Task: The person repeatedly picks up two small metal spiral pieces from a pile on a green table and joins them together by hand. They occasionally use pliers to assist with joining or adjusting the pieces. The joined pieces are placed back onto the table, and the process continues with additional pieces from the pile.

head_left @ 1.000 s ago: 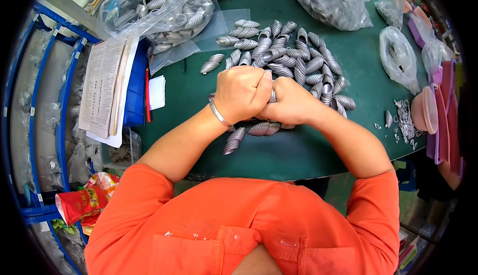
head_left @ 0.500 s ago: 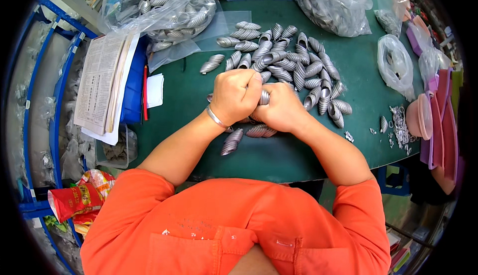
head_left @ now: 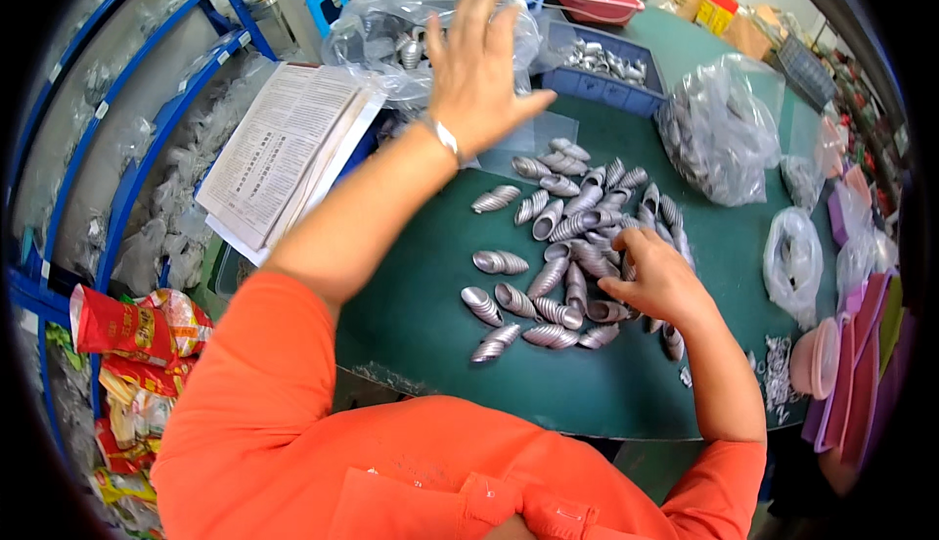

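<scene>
My left hand is raised over a clear plastic bag of grey ribbed metal pieces at the far left, its fingers spread and nothing in them. It wears a silvery bangle. My right hand hovers at or touches the right part of a loose heap of ribbed, spiral-grooved metal tubes with slanted open ends. Its thumb and fingers are bent but apart, with no piece visibly gripped; the fingertips partly cover the tubes beneath. Several more tubes lie spread on the green tabletop.
Behind the heap stands a blue crate of small metal parts. Another filled plastic bag sits to its right. Papers lie at the left beside a blue rack. Pink containers and a bundle of small chain-like bits edge the right.
My hands, closed together around a ribbed tube before, have parted. The left has swung up to the far bag and opened; the right has gone to the heap's right side. The view has shifted.
</scene>
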Demonstrator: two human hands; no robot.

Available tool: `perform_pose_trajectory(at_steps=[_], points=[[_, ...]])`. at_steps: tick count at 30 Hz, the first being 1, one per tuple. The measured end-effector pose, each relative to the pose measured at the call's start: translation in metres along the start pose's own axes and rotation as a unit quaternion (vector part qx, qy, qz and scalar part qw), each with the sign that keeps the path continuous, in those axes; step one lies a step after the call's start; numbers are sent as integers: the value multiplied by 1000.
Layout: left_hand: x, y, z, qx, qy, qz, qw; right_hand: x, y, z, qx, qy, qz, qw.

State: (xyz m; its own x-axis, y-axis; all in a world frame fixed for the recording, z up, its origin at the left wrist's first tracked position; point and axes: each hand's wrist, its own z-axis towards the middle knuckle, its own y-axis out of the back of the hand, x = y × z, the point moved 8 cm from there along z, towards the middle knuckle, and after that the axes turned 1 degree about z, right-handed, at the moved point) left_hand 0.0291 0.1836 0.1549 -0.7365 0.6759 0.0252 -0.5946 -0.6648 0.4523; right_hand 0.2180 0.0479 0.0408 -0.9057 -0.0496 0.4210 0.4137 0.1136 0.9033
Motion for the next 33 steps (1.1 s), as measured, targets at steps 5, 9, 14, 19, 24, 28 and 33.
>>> perform_pose_trajectory(at_steps=[5,9,14,19,24,28,33], points=[[111,-42,11,234,130,147,952,35,52,39,-20,91,60,994],[106,-50,-15,393,71,124,908,66,90,113,-81,120,5,990],[92,-42,-37,330,-43,31,942,88,107,227,-229,198,-4,953],[100,-38,-39,352,-83,-31,932,104,96,312,-309,188,-69,930],[115,-51,-41,320,-80,-74,941,95,71,380,-277,138,-122,943],[119,-56,-40,299,-83,-110,944,84,53,411,-254,116,-142,950],[125,-60,-45,270,-81,-122,952,88,45,428,-231,101,-153,956]])
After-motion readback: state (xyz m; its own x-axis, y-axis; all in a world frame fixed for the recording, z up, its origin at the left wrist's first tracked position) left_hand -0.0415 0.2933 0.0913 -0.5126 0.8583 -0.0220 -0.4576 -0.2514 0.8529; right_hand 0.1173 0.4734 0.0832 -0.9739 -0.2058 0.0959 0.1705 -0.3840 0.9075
